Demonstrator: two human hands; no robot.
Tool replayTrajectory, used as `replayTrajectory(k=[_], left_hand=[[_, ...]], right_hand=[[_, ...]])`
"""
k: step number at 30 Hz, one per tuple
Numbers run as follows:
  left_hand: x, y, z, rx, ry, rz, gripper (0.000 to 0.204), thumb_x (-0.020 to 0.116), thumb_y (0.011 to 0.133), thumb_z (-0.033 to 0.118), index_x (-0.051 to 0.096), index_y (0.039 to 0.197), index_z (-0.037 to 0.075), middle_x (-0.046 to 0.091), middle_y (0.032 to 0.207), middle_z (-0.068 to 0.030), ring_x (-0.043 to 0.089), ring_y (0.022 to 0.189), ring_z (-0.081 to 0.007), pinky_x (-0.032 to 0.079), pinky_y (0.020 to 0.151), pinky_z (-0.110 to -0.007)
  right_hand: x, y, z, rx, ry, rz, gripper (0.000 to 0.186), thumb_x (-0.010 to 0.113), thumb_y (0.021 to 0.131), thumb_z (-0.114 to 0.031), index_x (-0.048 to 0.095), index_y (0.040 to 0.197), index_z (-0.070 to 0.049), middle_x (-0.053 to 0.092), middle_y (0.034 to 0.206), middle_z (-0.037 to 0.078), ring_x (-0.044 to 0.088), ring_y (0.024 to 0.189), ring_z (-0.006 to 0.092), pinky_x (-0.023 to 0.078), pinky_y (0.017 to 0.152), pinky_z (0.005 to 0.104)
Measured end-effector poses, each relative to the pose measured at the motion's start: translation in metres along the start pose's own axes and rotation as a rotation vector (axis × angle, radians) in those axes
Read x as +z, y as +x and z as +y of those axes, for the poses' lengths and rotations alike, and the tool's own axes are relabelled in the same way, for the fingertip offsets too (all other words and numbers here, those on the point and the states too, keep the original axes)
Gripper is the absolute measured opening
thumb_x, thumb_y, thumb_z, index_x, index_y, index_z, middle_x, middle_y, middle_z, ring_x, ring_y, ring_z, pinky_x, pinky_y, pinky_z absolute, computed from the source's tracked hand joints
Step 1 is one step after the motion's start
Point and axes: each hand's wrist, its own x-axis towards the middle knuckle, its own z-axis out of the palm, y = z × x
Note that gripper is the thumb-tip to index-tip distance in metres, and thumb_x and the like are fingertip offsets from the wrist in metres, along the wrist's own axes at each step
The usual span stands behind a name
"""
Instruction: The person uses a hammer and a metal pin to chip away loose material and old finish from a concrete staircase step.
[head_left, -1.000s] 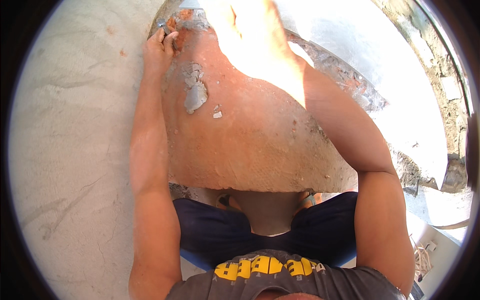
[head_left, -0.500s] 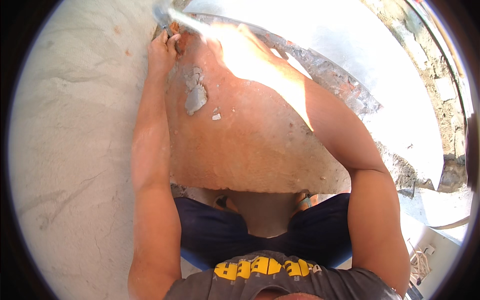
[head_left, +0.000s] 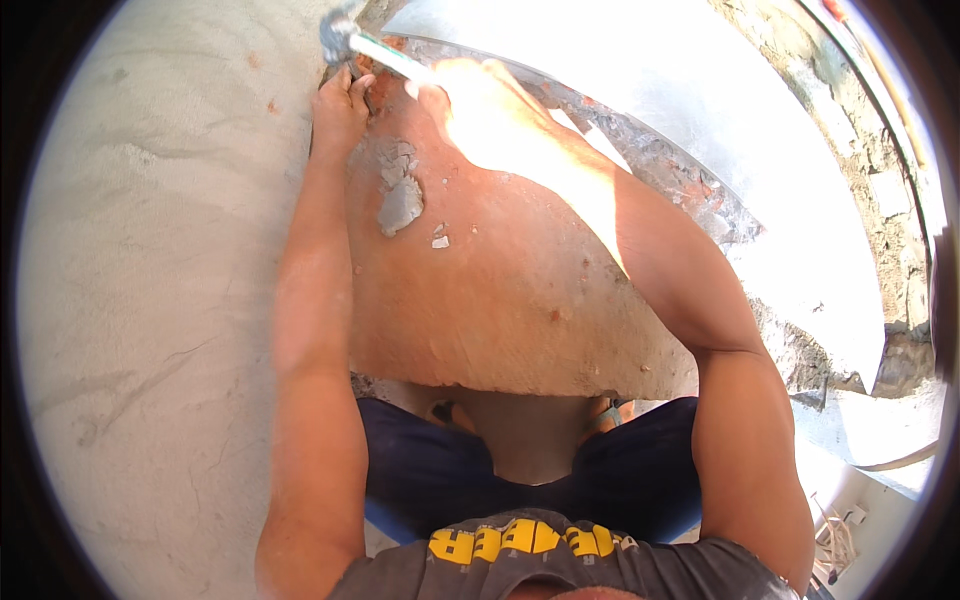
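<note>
Knees in dark shorts sit under the near edge of a reddish slab, bracing it. Farther up, a grey mortar patch clings near its left edge. At the far left corner the left hand pinches something small against the slab, apparently a chisel, while the right hand grips a hammer raised just above it, ready to strike.

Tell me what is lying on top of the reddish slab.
On the reddish slab lie a grey mortar patch and small white chips. The right hand covers its top edge, hiding what is there.
</note>
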Motion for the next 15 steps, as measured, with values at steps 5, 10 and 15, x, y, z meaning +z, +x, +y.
replayTrajectory(k=[5, 10, 15], left_hand=[[0.000, -0.002, -0.001, 0.039, -0.040, 0.038, 0.020, 0.064, 0.103, 0.020, 0.067, 0.099, 0.001, 0.067, 0.083, -0.0239, 0.064, 0.073, -0.0414, 0.051, 0.068, -0.047], [0.003, -0.001, 0.008, -0.021, -0.041, 0.005, 0.015, 0.066, 0.101, 0.015, 0.067, 0.098, 0.001, 0.066, 0.082, -0.0245, 0.064, 0.074, -0.0427, 0.050, 0.069, -0.046], [0.005, 0.000, 0.000, 0.026, -0.024, 0.036, 0.014, 0.067, 0.099, 0.014, 0.066, 0.097, 0.000, 0.066, 0.083, -0.0258, 0.065, 0.077, -0.0443, 0.051, 0.070, -0.047]], right_hand=[[-0.011, 0.012, -0.032, -0.469, 0.299, 0.569, 0.012, 0.058, 0.101, -0.010, 0.060, 0.099, 0.002, 0.062, 0.075, 0.022, 0.063, 0.064, 0.0359, 0.047, 0.056, 0.0415], [0.016, 0.006, 0.014, -0.343, -0.160, 0.393, 0.015, 0.056, 0.099, -0.008, 0.069, 0.104, -0.001, 0.064, 0.077, 0.014, 0.059, 0.062, 0.0267, 0.049, 0.056, 0.0377], [-0.013, 0.016, -0.006, -0.470, 0.058, 0.453, 0.013, 0.056, 0.099, -0.007, 0.066, 0.095, 0.000, 0.060, 0.069, 0.011, 0.058, 0.056, 0.0226, 0.047, 0.052, 0.0357]])
